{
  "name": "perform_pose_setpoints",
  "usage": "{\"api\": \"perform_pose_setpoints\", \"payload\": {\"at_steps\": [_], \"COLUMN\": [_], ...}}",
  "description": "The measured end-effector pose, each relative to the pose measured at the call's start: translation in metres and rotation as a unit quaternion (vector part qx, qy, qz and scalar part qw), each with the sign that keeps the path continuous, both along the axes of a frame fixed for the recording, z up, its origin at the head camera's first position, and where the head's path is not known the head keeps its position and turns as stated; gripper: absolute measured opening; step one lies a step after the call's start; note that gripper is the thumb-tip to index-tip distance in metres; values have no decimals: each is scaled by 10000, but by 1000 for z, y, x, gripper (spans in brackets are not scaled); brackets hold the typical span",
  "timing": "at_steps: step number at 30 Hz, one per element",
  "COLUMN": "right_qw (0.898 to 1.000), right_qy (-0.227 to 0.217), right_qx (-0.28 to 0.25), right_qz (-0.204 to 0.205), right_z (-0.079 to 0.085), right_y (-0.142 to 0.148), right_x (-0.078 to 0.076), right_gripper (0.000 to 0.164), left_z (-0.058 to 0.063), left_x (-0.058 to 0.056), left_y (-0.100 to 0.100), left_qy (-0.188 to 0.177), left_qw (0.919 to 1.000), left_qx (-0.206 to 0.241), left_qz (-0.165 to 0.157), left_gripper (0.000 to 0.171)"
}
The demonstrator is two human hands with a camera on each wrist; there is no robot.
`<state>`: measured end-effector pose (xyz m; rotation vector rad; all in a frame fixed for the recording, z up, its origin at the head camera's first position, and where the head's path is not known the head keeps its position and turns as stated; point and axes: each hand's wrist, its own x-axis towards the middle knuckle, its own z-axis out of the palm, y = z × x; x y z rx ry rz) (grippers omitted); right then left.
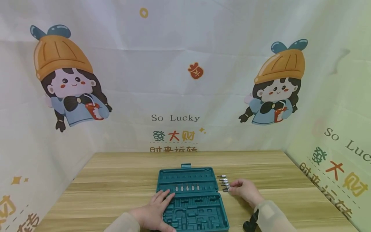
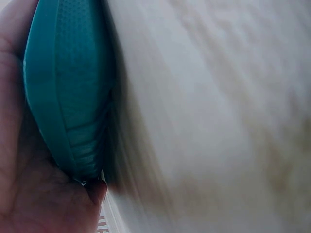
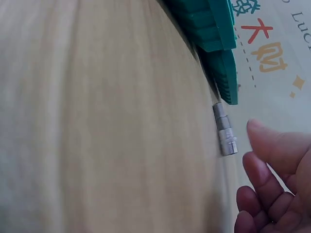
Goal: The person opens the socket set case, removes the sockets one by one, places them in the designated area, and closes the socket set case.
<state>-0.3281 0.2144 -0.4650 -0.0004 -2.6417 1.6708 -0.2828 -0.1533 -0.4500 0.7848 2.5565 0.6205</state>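
R hand [image 1: 245, 190] I see w/ thumb & fingers slightly apart, close by the bits [image 1: 225, 184] on the bench [image 1: 116, 180], R of the teal case [image 1: 188, 193], L hand [image 1: 153, 213] resting spread on its edge.

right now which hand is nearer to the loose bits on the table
Right. The right hand is just beside the near end of the row of loose bits; the left hand is farther off, resting on the left side of the green case.

The left hand [image 1: 152, 211] hides part of the teal case [image 1: 200, 194], whose bits [image 1: 187, 188] have tips too small to tell.
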Motion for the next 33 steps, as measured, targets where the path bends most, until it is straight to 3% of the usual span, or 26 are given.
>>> {"api": "perform_pose_setpoints", "payload": {"at_steps": [7,13,22,29,33], "right_qw": [9997,9991,9970,9942,9927], "right_qy": [-146,-148,-40,-43,-242], "right_qx": [150,-151,-49,553,929], "right_qz": [80,368,766,916,729], "right_z": [20,34,29,27,23], "right_y": [-12,-42,-74,-89,-98], "right_x": [-2,-3,-10,-15,-14], "right_gripper": [14,16,18,19,21], "left_z": [2,-6,-4,-1,3], "left_x": [0,-4,-4,-3,1], "left_y": [0,-3,-1,1,3], "left_qy": [-26,-20,-27,-41,13], "left_qw": [10000,9998,9999,9998,9993], "left_qx": [54,192,53,-157,-316], "left_qz": [-12,35,105,149,187], "left_gripper": [104,107,108,107,106]}}
